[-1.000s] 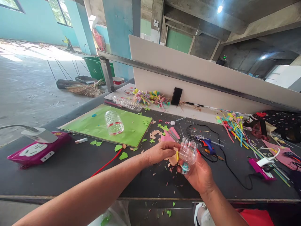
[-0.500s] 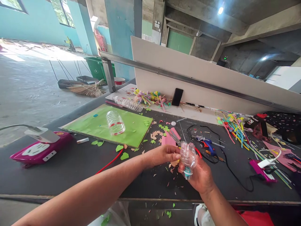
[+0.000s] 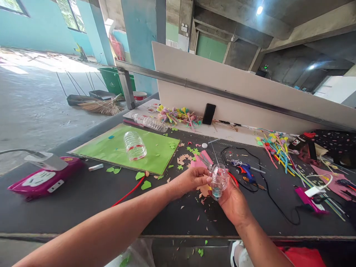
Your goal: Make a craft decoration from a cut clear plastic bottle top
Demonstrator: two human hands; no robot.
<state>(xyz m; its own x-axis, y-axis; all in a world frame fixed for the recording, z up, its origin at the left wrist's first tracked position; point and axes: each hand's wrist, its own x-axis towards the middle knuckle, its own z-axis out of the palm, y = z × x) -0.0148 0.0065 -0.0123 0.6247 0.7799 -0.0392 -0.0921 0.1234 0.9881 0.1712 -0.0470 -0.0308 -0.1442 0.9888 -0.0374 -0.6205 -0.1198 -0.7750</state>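
Observation:
A clear plastic bottle top (image 3: pixel 218 178), with its narrow neck pointing down towards me, is held between both hands above the table. My right hand (image 3: pixel 235 202) is wrapped around it from the right and below. On the other side, my left hand (image 3: pixel 196 181) pinches its wall between thumb and fingers. Beneath the hands lie pink paper (image 3: pixel 196 163), scissors (image 3: pixel 205 160) and peach paper scraps (image 3: pixel 204 191). A cut clear bottle section (image 3: pixel 134 145) with red marks rests on a green sheet (image 3: pixel 155 150) to the left.
A blue glue gun (image 3: pixel 247 173) with a black cord lies right of my hands. Purple power strips (image 3: pixel 47 176) sit at left and right. Colourful pipe-cleaner flowers (image 3: pixel 278 148), another clear bottle (image 3: pixel 150 122) and a phone (image 3: pixel 209 114) stand towards the back board (image 3: pixel 222 81).
The bottle top has risen a little and turned, so its wide end faces me more. My right hand has moved slightly up with it, while my left stays at its side.

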